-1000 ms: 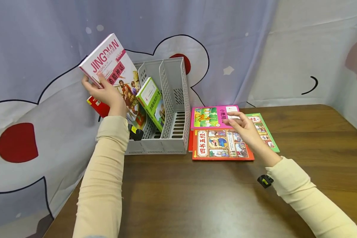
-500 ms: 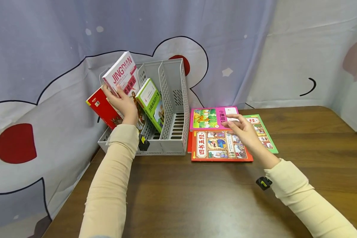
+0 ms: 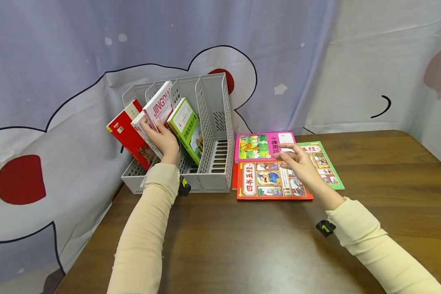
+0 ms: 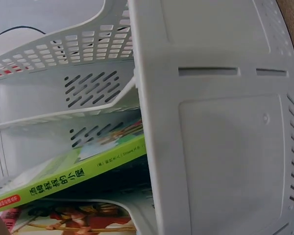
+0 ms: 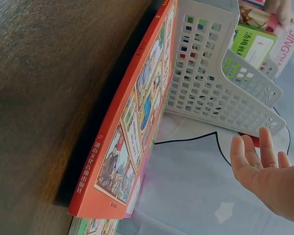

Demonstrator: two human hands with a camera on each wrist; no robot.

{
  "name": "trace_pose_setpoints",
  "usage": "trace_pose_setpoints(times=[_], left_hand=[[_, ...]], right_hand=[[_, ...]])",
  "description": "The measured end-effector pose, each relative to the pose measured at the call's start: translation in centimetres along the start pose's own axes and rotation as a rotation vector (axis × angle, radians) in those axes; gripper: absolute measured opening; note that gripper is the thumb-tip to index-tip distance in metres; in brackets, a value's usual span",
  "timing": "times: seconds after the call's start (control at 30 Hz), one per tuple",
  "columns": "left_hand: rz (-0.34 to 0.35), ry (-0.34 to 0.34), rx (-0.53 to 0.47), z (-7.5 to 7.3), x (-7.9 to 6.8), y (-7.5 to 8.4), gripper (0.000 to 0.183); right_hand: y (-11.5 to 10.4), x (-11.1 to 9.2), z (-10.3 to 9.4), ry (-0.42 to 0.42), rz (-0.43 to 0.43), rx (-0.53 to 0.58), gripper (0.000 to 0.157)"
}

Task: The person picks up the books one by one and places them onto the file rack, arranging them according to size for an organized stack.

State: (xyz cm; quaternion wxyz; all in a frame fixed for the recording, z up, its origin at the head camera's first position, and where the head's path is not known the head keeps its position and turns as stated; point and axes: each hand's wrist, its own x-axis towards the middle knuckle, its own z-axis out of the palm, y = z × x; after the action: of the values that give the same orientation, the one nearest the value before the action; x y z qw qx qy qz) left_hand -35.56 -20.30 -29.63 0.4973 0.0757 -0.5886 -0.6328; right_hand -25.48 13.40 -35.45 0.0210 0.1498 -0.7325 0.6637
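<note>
The head view looked forward and down from well back, over the wooden table point(image 3: 242, 245) and grey rack point(image 3: 213, 182). The left wrist view, tipped sideways, sat close at the rack's front, facing its slots. The right wrist view, also tipped, looked closely past the orange book point(image 5: 139, 117) toward the rack's side. I spotted the leaning green book point(image 3: 188, 131) in all three.

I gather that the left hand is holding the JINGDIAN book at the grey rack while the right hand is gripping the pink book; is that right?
Not quite: the right hand does not grip the pink book; the right wrist view shows its fingers empty. The left hand is indeed holding the JINGDIAN book at the grey rack.
</note>
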Motion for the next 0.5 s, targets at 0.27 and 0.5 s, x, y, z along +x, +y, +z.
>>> trace_pose_setpoints(times=[0.27,0.5], left_hand=[[-0.031,0.023,0.098,0.2,-0.1,0.5,0.022],[0.180,-0.145,0.413,-0.6,0.7,1.7,0.054]], right_hand=[[-0.1,-0.2,0.1,-0.007,-0.007,0.025,0.034],[-0.1,-0.3,0.0,-0.004,-0.009,0.022,0.036]])
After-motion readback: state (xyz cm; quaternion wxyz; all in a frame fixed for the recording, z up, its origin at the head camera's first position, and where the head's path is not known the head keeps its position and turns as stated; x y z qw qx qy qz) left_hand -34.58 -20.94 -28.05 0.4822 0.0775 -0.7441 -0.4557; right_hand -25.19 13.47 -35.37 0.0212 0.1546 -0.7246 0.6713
